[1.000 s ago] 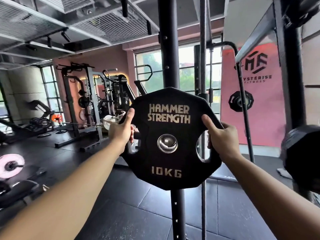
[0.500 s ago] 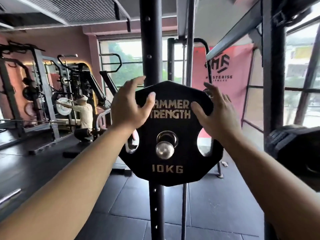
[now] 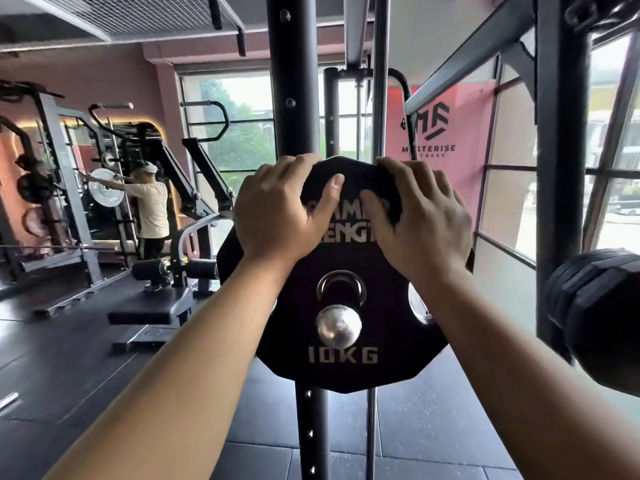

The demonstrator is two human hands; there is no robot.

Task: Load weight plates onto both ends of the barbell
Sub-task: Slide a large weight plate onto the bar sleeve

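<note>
Both my left hand (image 3: 277,216) and right hand (image 3: 424,225) curl fingers over the black many-sided rubber plate (image 3: 384,306); seating it next needs a square push.

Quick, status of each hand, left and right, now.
Left hand: closed, fingers curled over the top edge of the black many-sided 10KG weight plate.
Right hand: closed, gripping the same plate's top edge.

Commercial gym. Left hand (image 3: 277,216) and right hand (image 3: 424,223) grip black 10KG weight plate (image 3: 346,372) before rack post (image 3: 294,81). Left of left hand: power racks (image 3: 69,188), padded bench (image 3: 145,308), person (image 3: 150,209) at loaded bar. Above right hand: pink fitness banner (image 3: 464,168). Below hands: dark rubber floor tiles (image 3: 433,427).
</note>
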